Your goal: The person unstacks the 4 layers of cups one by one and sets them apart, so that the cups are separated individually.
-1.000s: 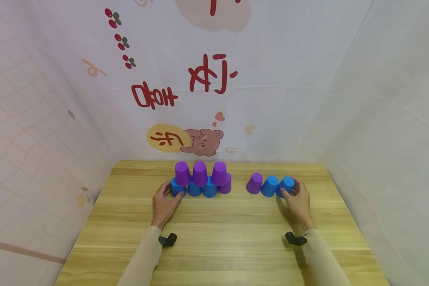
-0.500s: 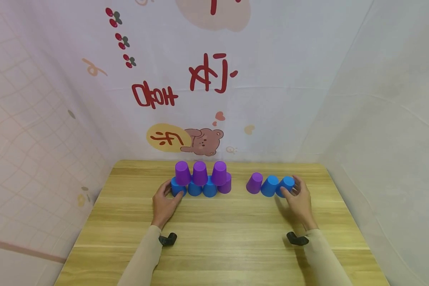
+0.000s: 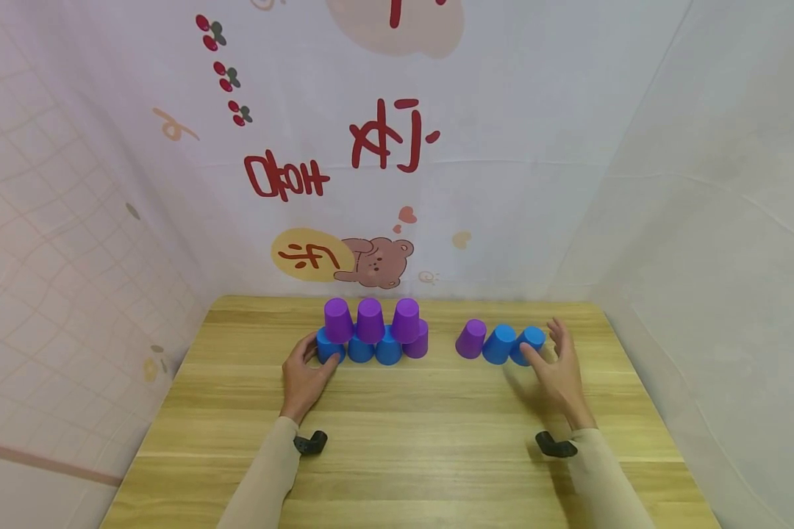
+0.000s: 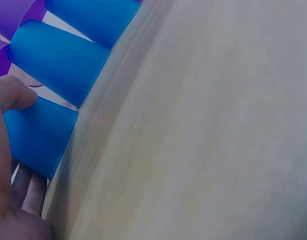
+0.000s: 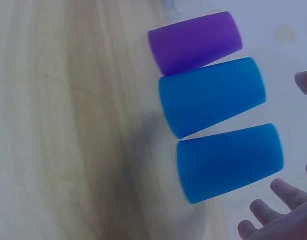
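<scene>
My left hand (image 3: 306,378) holds the leftmost blue cup (image 3: 326,353), thumb on its near side and fingers behind; the left wrist view shows this blue cup (image 4: 43,135) between them. It stands upside down in a row with two more blue cups (image 3: 388,351) and a purple cup (image 3: 420,342). Three purple cups (image 3: 370,322) rest upside down on that row. To the right, a purple cup (image 3: 471,340) and two blue cups (image 3: 500,345) stand side by side. My right hand (image 3: 561,375) is spread beside the end blue cup (image 5: 231,162), fingers apart from it.
All the cups stand toward the back of a wooden table (image 3: 423,441). Behind it hangs a white printed cloth (image 3: 516,184), with pale cloth on both sides too. A black wrist mount (image 3: 312,443) sticks out from each sleeve.
My right hand has let go of the end blue cup; its fingers have spread and it has drawn slightly to the right. My left hand and the cups have stayed put.
</scene>
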`<state>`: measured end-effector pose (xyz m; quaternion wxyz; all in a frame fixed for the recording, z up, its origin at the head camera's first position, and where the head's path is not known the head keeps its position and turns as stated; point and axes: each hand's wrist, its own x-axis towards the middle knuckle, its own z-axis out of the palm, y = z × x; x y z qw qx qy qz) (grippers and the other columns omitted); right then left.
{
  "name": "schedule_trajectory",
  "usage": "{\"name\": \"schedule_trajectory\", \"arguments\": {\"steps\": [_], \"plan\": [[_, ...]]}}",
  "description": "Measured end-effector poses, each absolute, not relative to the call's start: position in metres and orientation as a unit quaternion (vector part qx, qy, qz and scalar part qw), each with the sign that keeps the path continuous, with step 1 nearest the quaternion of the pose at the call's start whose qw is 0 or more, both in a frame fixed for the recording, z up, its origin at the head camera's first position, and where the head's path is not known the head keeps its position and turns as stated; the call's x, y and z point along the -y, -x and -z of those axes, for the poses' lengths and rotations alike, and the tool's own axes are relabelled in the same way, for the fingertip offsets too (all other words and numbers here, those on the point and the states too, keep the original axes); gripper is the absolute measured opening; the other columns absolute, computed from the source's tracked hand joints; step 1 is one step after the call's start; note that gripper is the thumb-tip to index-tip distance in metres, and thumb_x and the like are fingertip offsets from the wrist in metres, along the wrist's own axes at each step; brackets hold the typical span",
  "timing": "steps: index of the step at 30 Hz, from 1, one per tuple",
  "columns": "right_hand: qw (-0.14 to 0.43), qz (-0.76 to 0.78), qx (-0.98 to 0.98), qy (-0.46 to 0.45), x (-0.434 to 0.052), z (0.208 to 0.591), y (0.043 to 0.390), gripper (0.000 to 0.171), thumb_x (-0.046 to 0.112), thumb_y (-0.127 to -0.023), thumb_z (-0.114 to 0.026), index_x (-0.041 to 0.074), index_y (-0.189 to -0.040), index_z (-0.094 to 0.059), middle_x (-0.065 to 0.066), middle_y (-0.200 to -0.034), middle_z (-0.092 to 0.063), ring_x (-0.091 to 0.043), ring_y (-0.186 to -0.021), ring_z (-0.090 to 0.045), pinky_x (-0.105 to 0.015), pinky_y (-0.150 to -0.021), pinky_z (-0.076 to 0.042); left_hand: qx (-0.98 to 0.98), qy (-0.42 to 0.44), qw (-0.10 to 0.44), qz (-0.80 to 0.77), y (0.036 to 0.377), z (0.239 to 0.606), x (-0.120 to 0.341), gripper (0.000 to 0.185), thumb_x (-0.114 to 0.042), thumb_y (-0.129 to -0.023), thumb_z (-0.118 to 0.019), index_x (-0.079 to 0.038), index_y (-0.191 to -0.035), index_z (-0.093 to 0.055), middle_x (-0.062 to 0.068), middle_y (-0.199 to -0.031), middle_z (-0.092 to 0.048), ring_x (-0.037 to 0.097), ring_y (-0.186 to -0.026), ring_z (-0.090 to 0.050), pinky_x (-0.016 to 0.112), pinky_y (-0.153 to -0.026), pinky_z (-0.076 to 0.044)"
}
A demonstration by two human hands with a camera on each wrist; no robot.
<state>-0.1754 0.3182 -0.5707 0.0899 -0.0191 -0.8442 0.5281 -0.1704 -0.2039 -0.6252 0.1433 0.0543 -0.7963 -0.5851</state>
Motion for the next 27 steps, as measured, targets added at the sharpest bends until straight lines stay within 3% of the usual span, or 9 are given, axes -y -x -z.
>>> {"name": "schedule_trajectory", "arguments": {"steps": [6, 11, 27], "plan": [[0.114, -0.515, 0.849, 0.015, -0.316, 0.558, 0.175, 0.103, 0.035, -0.103, -0.082, 0.029, -0.182, -0.015, -0.014, -0.188, -0.028, -0.049, -0.173, -0.025, -0.074, -0.143, -0.021, 0.794, -0.054, 0.141, 0.589, 0.17, 0.624, 0.204, 0.068, -0.011, -0.094, -0.09, -0.005, -0.156, -0.063, 0.021, -0.155, -0.07, 0.038, -0.146, -0.069, 0.048, -0.127, -0.057], [0.124, -0.506, 0.854, 0.016, -0.311, 0.549, 0.174, 0.102, 0.037, -0.103, -0.082, 0.033, -0.182, -0.017, -0.011, -0.189, -0.027, -0.05, -0.174, -0.023, -0.083, -0.139, -0.018, 0.793, -0.054, 0.139, 0.59, 0.17, 0.623, 0.204, 0.067, -0.011, -0.094, -0.09, -0.005, -0.156, -0.063, 0.021, -0.155, -0.07, 0.039, -0.146, -0.069, 0.048, -0.128, -0.057], [0.17, -0.496, 0.851, -0.037, -0.275, 0.516, 0.175, 0.093, 0.028, -0.101, -0.084, 0.025, -0.178, -0.032, -0.012, -0.184, -0.037, -0.043, -0.173, -0.029, -0.08, -0.14, -0.021, 0.796, -0.052, 0.144, 0.586, 0.17, 0.624, 0.204, 0.067, -0.012, -0.094, -0.091, -0.005, -0.155, -0.064, 0.021, -0.154, -0.07, 0.039, -0.144, -0.07, 0.045, -0.126, -0.058]]}}
